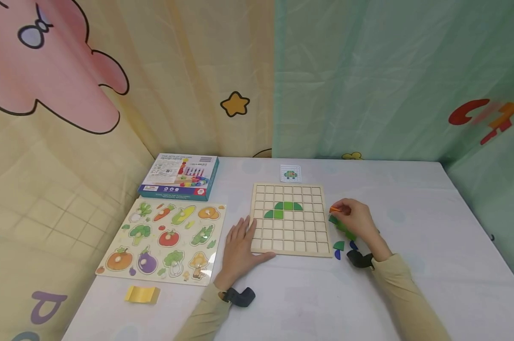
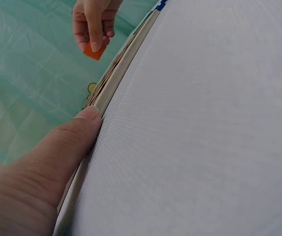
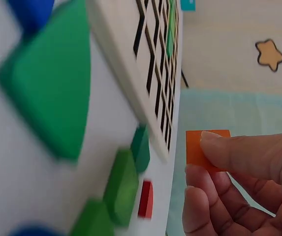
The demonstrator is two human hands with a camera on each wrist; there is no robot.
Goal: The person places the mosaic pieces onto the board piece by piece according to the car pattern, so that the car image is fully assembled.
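Observation:
My right hand pinches an orange square tile between thumb and fingers, just off the right side of a wooden grid board. Several green pieces sit in the board's upper cells, among them a green square tile. My left hand rests at the board's lower left corner, fingers extended along the left side and thumb against the front edge. Under and near the right hand lie loose pieces: a green quarter-round piece, blue pieces and a red piece.
Behind the board lies a small pattern card. A vegetable puzzle board is to the left, with a toy box behind it and a yellow block in front. Printed curtains hang around the table.

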